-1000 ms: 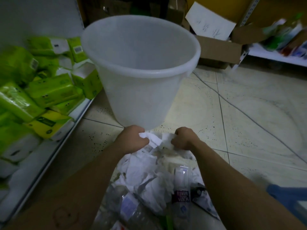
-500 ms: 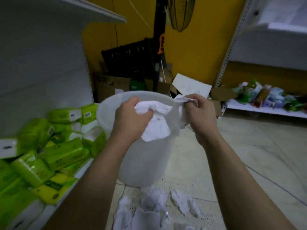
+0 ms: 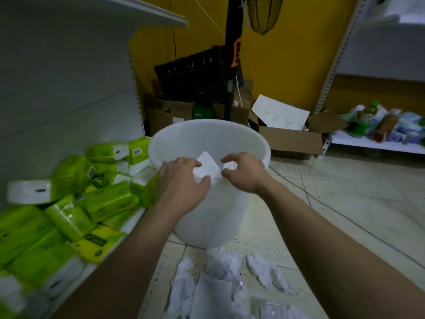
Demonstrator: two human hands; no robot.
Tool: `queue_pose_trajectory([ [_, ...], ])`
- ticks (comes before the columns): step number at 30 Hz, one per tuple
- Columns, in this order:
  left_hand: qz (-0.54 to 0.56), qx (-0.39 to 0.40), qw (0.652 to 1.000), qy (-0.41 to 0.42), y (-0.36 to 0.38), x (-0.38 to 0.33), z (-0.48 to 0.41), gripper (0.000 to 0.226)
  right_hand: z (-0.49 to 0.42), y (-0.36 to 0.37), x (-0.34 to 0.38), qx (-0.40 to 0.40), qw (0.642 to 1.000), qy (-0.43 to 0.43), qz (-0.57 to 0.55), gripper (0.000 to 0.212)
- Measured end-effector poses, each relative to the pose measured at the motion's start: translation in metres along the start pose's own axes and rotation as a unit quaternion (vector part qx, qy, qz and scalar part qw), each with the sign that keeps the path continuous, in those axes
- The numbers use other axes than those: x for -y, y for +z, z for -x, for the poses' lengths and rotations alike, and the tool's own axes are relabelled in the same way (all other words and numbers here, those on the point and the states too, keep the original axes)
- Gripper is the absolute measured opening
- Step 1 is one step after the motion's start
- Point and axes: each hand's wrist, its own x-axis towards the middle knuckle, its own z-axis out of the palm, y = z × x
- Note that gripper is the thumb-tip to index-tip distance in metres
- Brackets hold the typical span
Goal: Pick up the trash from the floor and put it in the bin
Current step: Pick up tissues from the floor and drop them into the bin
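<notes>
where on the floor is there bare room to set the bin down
Bare tile lies right of the white plastic bin, between it and the low white shelf. Crowded: crumpled white paper in front of the bin, green tissue packs left, cardboard boxes behind.

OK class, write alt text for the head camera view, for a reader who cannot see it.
Two bare hands, the left hand and right hand, hold crumpled white paper over the near rim of a white plastic bin. More crumpled paper lies on the tiled floor before it; green tissue packs fill a low shelf at left.
</notes>
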Motion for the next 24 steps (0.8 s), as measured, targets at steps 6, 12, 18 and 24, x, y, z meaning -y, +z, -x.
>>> queue_pose_trajectory([
  [6,0.068,-0.086,0.981,0.163,0.021,-0.028,0.043,0.016,0.000,-0.062,-0.028,0.010,0.985,-0.054,0.163,0.039],
  [12,0.118,0.116,0.975,0.151,0.076,-0.024,0.083,0.017,0.028,-0.098,-0.080,0.006,0.962,-0.095,0.256,0.036],
  [18,0.037,0.329,0.941,0.068,0.127,-0.004,0.126,0.032,0.079,-0.008,-0.152,0.145,0.961,-0.043,0.230,0.040],
  [24,-0.085,0.451,0.888,0.035,0.154,0.024,0.161,0.052,0.112,0.101,-0.215,0.272,0.948,0.041,0.163,0.043],
])
